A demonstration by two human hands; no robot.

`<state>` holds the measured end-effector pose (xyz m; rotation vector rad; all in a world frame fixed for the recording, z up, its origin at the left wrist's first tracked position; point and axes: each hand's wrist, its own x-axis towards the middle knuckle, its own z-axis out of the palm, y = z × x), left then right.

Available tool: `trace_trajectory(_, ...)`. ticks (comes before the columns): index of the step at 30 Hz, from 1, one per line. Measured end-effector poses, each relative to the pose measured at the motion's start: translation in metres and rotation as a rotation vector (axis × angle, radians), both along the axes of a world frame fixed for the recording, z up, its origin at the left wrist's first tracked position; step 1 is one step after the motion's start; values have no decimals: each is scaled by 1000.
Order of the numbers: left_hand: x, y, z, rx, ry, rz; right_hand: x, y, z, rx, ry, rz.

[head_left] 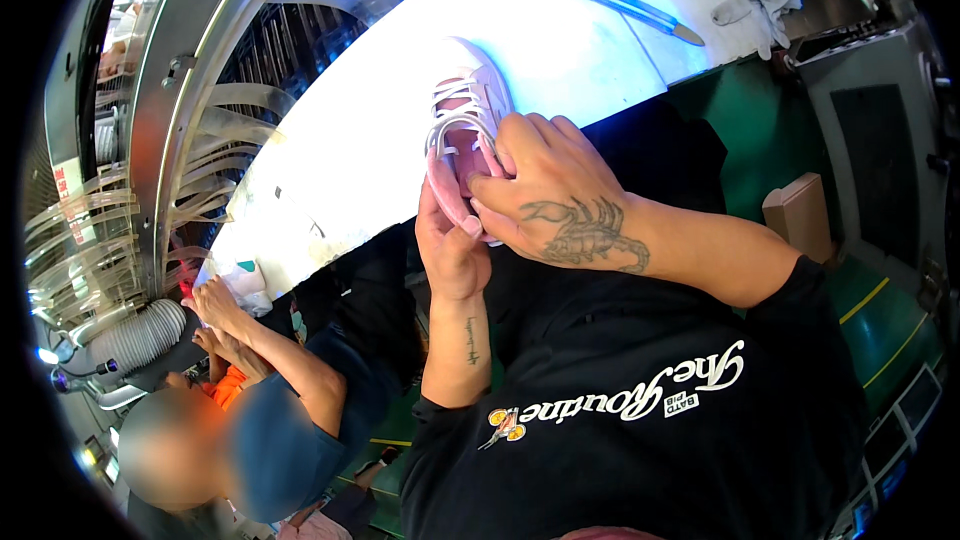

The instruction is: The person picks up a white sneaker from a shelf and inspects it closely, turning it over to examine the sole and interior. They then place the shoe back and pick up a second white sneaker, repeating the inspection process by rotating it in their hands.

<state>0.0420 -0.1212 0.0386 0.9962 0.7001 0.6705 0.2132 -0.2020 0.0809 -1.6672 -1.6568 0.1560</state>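
A pale pink sneaker (487, 90) with white laces is held at the near edge of the white worktable (350, 150), its toe pointing away from me. My left hand (452, 258) grips it round the heel, thumb against the back of the collar. From the right, my right hand (560, 185) closes on the side of the collar, with its thumb and fingertips at the shoe's opening. Whether those fingertips hold anything besides the collar edge is hidden. The pink lining shows between the two hands.
A slim blue tool (640, 12) with a pink end and tan tip lies farther right, near a grey-white glove (755, 8). Machinery with clear curved strips (235, 105) borders the table's left. A co-worker's hands (215, 305) work at lower left. A cardboard box (800, 217) stands right.
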Motion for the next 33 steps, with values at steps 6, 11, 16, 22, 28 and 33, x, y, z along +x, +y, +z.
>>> trace_trajectory(6,6,-4,3,63,19,-11,3,-7,-4,7,12,-22)
trace_trajectory(11,6,-8,0,115,-19,-46,8,-16,-10,-45,87,-25)
trace_trajectory(16,1,-7,1,132,25,-109,14,-22,-8,-82,116,-5)
trace_trajectory(22,8,-15,12,96,24,-95,17,-21,-1,-77,45,-84)
trace_trajectory(28,13,-25,10,247,160,-82,31,-17,1,-288,-59,-68)
trace_trajectory(33,8,-19,4,222,109,-84,27,-12,-9,-195,199,-80)
